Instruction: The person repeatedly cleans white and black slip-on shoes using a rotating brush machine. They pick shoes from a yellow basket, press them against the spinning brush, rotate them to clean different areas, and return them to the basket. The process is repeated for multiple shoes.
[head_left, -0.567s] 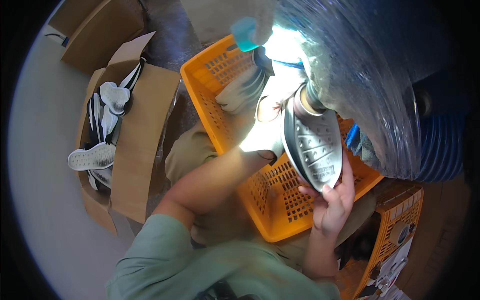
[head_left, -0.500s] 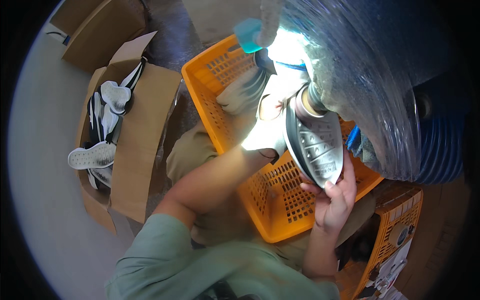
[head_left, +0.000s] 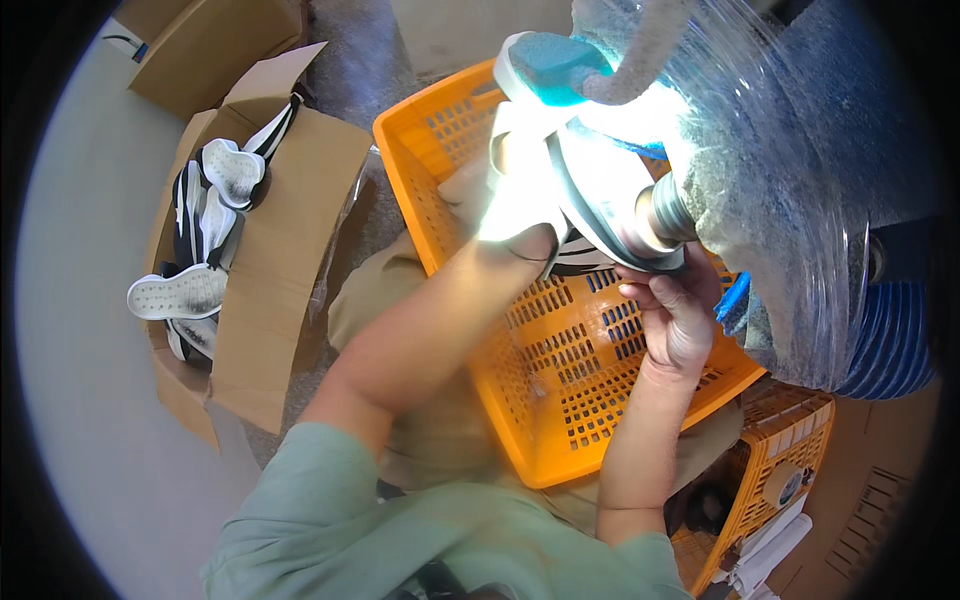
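A white shoe with a dark band along its edge (head_left: 592,205) is held tilted over the crate, partly washed out by strong light. My left hand (head_left: 520,190) is closed around its far part; glare hides most of the fingers. With its fingers and thumb, my right hand (head_left: 685,312) grips the near end. A ringed metal roller (head_left: 664,216) sticks out from the dusty, plastic-wrapped machine (head_left: 760,190) and is against the shoe's near part, or very close to it. Beyond the shoe hangs a teal, white-rimmed head (head_left: 558,70) on a bent grey arm.
An orange perforated crate (head_left: 560,465) stands below my hands, with pale shoes at its far end. At left, a cardboard box (head_left: 285,240) holds several black-and-white shoes (head_left: 205,215). Another orange crate (head_left: 795,430) is at lower right, near a blue ribbed hose (head_left: 885,340).
Both hands have moved the shoe away from me, my right hand rising toward the roller. The roller now sits by the shoe's near end, and less of the sole shows.
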